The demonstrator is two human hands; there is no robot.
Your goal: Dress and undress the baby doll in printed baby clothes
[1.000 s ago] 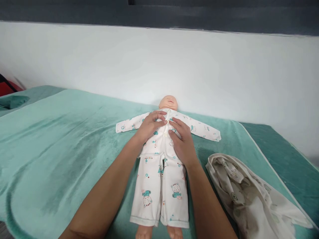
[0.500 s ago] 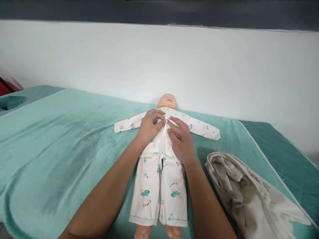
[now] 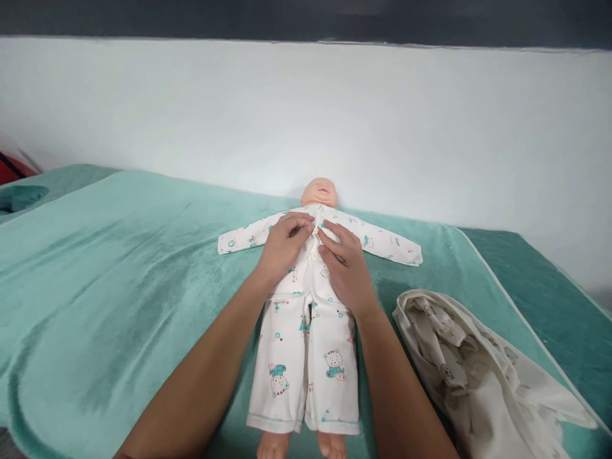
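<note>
A baby doll (image 3: 319, 190) lies on its back on a teal blanket (image 3: 119, 268), head toward the wall, arms spread. It wears a white printed shirt (image 3: 382, 243) and matching trousers (image 3: 306, 370). My left hand (image 3: 283, 245) and my right hand (image 3: 345, 268) both rest on the doll's chest, fingertips pinching the shirt's front edges together at a button near the collar. The doll's bare feet (image 3: 300, 445) stick out at the bottom.
A crumpled cream printed cloth (image 3: 478, 376) lies on the blanket to the right of the doll. A white wall (image 3: 306, 127) rises right behind the doll's head. A darker teal mat (image 3: 549, 299) shows at the right, and something red (image 3: 12, 169) at the far left.
Both hands have crept slightly up the chest toward the collar, fingers closing tighter on the shirt front. The doll has not moved.
</note>
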